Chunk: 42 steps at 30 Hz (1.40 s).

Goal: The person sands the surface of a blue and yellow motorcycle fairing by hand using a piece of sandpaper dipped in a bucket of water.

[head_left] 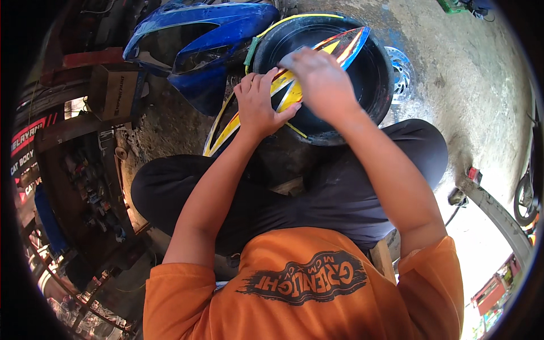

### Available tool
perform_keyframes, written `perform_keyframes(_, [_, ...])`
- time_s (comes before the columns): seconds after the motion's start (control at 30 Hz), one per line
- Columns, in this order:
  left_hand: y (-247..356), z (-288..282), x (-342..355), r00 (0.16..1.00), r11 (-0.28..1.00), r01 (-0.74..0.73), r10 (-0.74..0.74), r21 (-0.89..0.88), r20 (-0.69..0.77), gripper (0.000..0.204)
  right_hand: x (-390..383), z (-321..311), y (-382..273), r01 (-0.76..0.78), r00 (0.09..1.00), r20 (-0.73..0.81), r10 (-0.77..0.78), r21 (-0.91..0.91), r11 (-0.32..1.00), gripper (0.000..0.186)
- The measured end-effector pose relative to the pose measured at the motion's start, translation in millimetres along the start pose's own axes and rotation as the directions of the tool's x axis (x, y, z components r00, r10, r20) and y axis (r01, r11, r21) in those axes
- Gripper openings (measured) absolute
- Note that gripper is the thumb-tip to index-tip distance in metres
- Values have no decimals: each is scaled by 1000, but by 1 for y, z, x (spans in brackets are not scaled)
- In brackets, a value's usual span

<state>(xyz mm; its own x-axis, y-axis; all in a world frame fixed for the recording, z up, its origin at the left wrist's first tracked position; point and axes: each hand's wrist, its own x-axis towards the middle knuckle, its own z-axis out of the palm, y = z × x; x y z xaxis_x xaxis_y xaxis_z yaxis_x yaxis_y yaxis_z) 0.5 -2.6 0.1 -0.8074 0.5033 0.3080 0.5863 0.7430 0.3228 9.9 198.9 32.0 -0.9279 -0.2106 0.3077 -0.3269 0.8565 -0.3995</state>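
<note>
A person sits cross-legged, bent over a long, pointed panel (290,94) striped in yellow, blue, red and black. It slants across a round black tub (388,79), its far tip over the tub's interior and its near end past the rim, toward the left knee (170,178). Blue bodywork (195,88) lies on the left; a slotted metal disc (401,76) sits just beside the tub on the right.

The step looks like rubbing down the surface. To do it well, I judge, the left hand (259,107) should brace the panel firmly, while the right hand (323,76) works along its length with light, even pressure, easing off near the narrow tip and edges. Thin plastic, if that is what it is, could flex or slip on the rim.

The panel lies beneath both hands. The left fingers are slightly parted across it, thumb set wide toward the nearer edge. The right fingers, blurred, seem close together over a greyish piece (289,59), perhaps a pad or cloth; whether they pinch it or merely press it, I cannot tell.
</note>
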Motion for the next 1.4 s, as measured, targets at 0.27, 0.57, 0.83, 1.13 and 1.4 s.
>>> perform_keyframes(0.27, [0, 1, 2, 1000, 1000, -6, 6, -28, 7, 89, -7, 4, -4, 42, 999, -35, -42, 7, 999, 46])
perform_keyframes(0.57, [0, 0, 3, 1000, 1000, -14, 14, -21, -6, 87, 1, -8, 15, -71, 997, 27, 73, -66, 995, 51])
perform_keyframes(0.83, [4, -1, 5, 1000, 1000, 7, -7, -2, 30, 88, 5, -10, 59, -268, 961, -103, 256, -124, 955, 41])
perform_keyframes(1.13, [5, -2, 7, 999, 1000, 7, -7, 4, 37, 86, 13, -29, 50, -281, 959, -54, 278, -56, 958, 36])
perform_keyframes(1.4, [2, -2, 5, 999, 1000, -6, 7, -23, 39, 85, 5, -21, 24, -192, 981, 13, 192, 53, 980, 38])
